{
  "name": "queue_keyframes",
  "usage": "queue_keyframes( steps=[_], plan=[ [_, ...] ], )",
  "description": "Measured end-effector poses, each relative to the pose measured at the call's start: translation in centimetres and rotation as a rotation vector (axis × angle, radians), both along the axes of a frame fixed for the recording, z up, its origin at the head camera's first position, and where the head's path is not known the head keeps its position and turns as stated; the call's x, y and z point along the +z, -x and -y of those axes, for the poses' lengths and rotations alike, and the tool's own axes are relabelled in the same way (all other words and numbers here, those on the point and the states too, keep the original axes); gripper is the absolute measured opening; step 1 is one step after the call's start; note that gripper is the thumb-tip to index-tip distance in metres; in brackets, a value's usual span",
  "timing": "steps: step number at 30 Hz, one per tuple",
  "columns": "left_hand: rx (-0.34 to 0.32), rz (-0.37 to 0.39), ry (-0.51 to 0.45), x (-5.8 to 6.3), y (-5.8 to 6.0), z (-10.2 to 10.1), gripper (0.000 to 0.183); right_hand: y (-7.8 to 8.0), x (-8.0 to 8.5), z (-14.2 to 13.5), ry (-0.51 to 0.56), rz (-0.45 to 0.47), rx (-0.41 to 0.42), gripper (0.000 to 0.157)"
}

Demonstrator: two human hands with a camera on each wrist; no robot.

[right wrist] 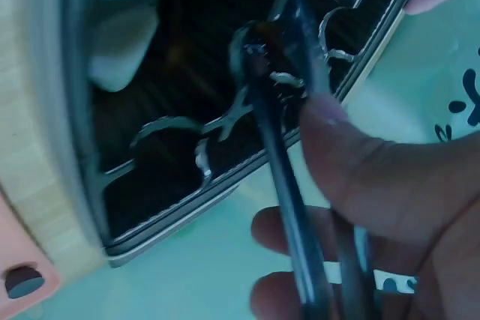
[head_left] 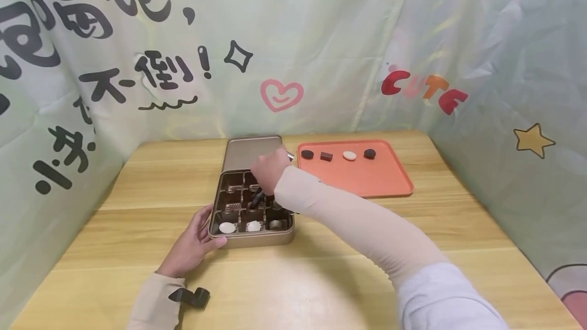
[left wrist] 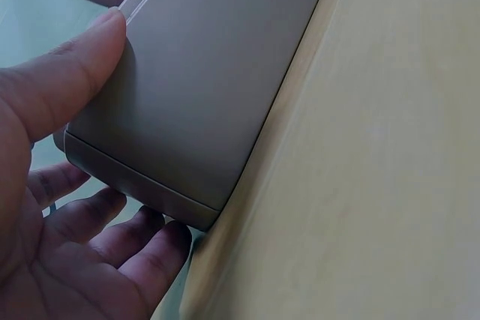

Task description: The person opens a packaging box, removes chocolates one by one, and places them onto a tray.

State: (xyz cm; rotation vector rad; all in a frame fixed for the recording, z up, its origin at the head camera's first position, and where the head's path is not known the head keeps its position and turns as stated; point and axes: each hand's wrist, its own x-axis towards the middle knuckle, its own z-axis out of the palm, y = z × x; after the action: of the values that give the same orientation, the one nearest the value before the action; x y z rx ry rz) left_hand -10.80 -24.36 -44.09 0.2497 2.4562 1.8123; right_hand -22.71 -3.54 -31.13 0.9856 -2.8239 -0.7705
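While the right hand [head_left: 270,169] hangs over the tin [head_left: 261,240], tongs gripped between thumb and fingers, the relation that counts is tips to cell. Tongs [head_left: 258,197] drop from the fist toward the person and a bit left, long axis slanted steeply down, tips at or in the middle compartment [head_left: 245,199]. Right-wrist view has the two arms of the tongs slightly apart at the tips; whether anything is pinched there, can't tell, too dark and blurred. Tin sits left of centre on the table [head_left: 348,274], open side up, lid [head_left: 252,153] laid back on the far side. Right hand is clearly the nearer one to that cell; left hand [head_left: 196,242] is off at the near left corner, thumb on the front wall, fingers round the left side, so it grasps the tin from outside. Near row, closest to the person, holds a white oval [head_left: 227,227], a white lump [head_left: 254,226] and a brownish piece [head_left: 275,224], left to right. Tray [head_left: 346,180] lies right of the tin, just beside it, past the right forearm, with four small pieces lined up along its far part: dark oval [head_left: 307,154], brown block [head_left: 326,157], pale oval [head_left: 349,156], dark round [head_left: 369,154].
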Motion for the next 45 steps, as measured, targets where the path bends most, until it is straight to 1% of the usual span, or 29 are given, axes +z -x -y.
queue_keyframes(
  steps=[4,8,16,19,27,33,38,45],
  plan=[
    [-0.01,-0.006,-0.005,-0.1,0.1,0.0,0.092,-0.5,-0.3,0.8,0.001,-0.007,-0.033,0.015],
    [-0.017,-0.011,-0.015,-0.2,0.1,0.0,0.092,-0.8,-0.6,1.1,0.01,-0.029,-0.04,0.019],
    [-0.018,-0.01,-0.014,-0.1,0.0,0.1,0.092,-0.6,-0.8,1.0,0.008,-0.076,0.021,0.017],
    [-0.017,-0.012,-0.003,0.0,0.0,0.1,0.092,-0.6,-0.8,0.9,0.006,-0.085,0.027,0.016],
    [-0.011,-0.007,0.013,0.2,0.0,0.1,0.092,-0.5,-0.3,0.5,0.013,-0.092,0.029,0.013],
    [-0.007,-0.003,0.02,0.2,0.1,0.0,0.093,-0.3,0.5,0.0,0.034,-0.091,0.022,0.012],
    [-0.008,-0.014,0.01,0.2,0.3,0.0,0.093,-0.2,1.1,-0.4,0.064,-0.093,0.014,0.014],
    [0.002,-0.007,0.037,0.1,0.2,0.0,0.094,-0.3,1.8,-0.9,0.106,-0.089,0.018,0.013]
  ],
)
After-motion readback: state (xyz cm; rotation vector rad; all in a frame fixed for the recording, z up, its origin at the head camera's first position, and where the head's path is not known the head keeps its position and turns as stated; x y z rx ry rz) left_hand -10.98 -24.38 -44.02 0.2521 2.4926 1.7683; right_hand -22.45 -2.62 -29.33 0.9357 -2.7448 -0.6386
